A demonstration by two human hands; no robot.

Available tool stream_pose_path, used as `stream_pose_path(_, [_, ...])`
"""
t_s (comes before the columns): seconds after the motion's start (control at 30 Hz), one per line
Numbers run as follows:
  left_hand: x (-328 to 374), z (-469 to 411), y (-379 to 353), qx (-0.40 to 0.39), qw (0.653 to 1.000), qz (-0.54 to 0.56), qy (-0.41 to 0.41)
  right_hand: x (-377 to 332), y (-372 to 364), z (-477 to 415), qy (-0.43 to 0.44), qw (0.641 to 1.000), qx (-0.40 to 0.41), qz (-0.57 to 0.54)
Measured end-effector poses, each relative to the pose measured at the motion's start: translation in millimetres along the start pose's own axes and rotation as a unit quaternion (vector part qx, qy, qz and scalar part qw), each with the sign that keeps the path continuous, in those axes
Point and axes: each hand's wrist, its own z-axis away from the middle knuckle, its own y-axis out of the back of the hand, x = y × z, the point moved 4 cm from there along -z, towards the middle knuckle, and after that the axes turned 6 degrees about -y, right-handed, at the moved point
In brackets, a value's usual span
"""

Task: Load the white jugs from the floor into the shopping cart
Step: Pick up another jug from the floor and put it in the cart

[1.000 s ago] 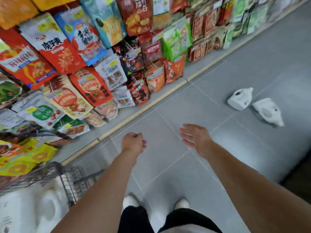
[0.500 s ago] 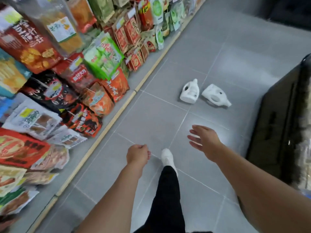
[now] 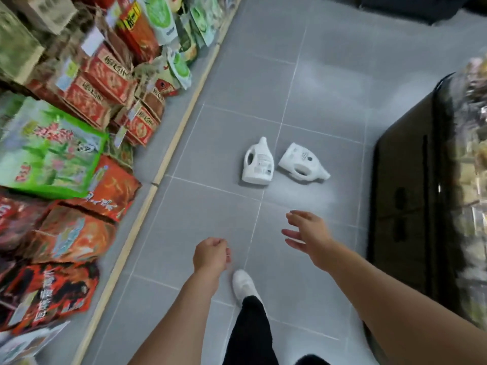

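Two white jugs lie on grey floor tiles, right of wooden strip [image 3: 168, 154] edging snack shelf.
First jug [image 3: 258, 163]: closer to strip, flat on back, long axis roughly parallel to strip, cap pointing away up aisle, handle on strip side.
Second jug [image 3: 300, 164]: just beside first, farther from strip, on its side, long axis diagonal, cap pointing away from strip and back toward person.
Left hand [image 3: 210, 256]: fingers curled in, gripping nothing.
Right hand [image 3: 308, 237]: farther from strip, fingers spread, empty, short of both jugs.

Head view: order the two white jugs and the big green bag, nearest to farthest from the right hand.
1. right jug, tipped on its side on the floor ahead of the right hand.
2. left jug, beside it, further left.
3. green bag, on the left shelf.
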Motion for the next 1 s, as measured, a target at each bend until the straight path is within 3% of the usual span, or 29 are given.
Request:
stream_pose_path(0.3, [85,-126,-67,-0.021,0.998,-0.038,0.035,-120,-19,-126,-0.033,0.999,-0.003,-0.026])
stream_pose_path(0.53, [122,-244,-158,-0.004,0.996,-0.016,0.085,-192,-26,-298,-0.029,0.999,0.019,0.028])
stream_pose_path(0.77, [123,-405,-253,0.035,0.995,-0.013,0.096,-228,-55,-491,-0.020,0.990,-0.007,0.137])
stream_pose_path(1.0, [100,-509,-296,0.040,0.991,-0.083,0.096,-228,-79,-611,-0.018,0.982,-0.017,0.188])
